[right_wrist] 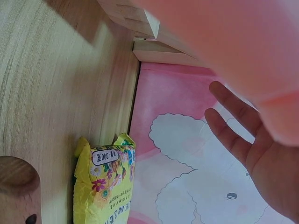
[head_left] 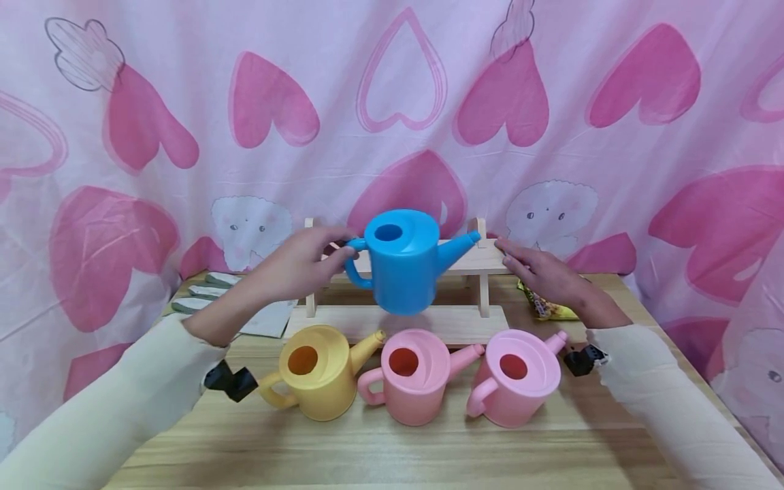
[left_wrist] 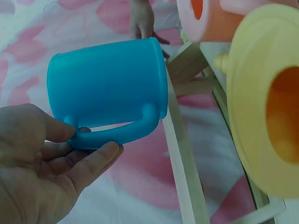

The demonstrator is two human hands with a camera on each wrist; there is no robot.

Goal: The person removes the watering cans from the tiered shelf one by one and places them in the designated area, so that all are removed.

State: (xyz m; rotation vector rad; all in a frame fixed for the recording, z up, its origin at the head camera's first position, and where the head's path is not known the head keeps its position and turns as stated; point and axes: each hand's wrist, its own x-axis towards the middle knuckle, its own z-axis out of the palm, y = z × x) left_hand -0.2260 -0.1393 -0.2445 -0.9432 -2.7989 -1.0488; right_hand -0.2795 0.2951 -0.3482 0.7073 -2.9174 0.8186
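A blue watering can (head_left: 404, 272) is upright in front of the upper tier of a small wooden shelf stand (head_left: 490, 261), its spout pointing right. My left hand (head_left: 300, 262) grips its handle between thumb and fingers; the left wrist view shows the fingers around the handle (left_wrist: 114, 135). At the stand's right end is my right hand (head_left: 542, 272), fingers extended and holding nothing, its fingertips right by the tier's edge. A yellow watering can (head_left: 324, 391), a salmon-pink one (head_left: 413, 398) and a light pink one (head_left: 520, 401) stand in a row before the stand.
Left of the stand lie grey-and-white flat items (head_left: 266, 320) on the wooden table (head_left: 392, 456). A yellow printed packet (right_wrist: 105, 182) lies on the right, behind my right wrist. A pink curtain with hearts (head_left: 275, 102) hangs behind. Close pink plastic (right_wrist: 243, 51) blocks part of the right wrist view.
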